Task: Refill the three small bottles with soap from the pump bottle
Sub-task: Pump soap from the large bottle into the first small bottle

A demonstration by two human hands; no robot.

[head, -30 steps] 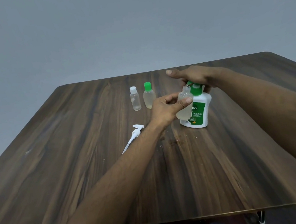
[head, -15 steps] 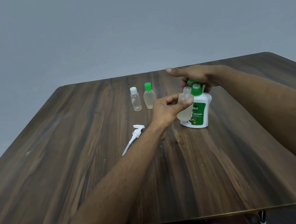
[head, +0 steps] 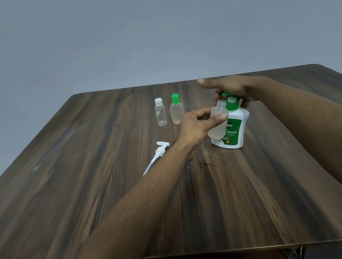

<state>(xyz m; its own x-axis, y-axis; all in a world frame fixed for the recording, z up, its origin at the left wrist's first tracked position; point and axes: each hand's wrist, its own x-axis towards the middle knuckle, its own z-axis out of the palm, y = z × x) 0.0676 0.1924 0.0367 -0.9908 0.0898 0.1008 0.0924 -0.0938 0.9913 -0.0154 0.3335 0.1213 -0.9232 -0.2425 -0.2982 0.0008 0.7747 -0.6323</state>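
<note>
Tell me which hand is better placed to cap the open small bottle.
Right. The right hand already holds a green cap near the open bottle, which the left hand grips.

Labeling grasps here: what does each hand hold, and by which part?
Left hand pinches the uncapped small bottle round its upper body. Right hand grips the pump bottle at its green neck.

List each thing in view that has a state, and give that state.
Small clear uncapped bottle: open, partly filled, held by left hand.
White-capped clear bottle: capped, upright.
Green-capped bottle: capped, upright.
White-and-green soap bottle: gripped by right hand.
White pump head: removed, lying flat.
</note>
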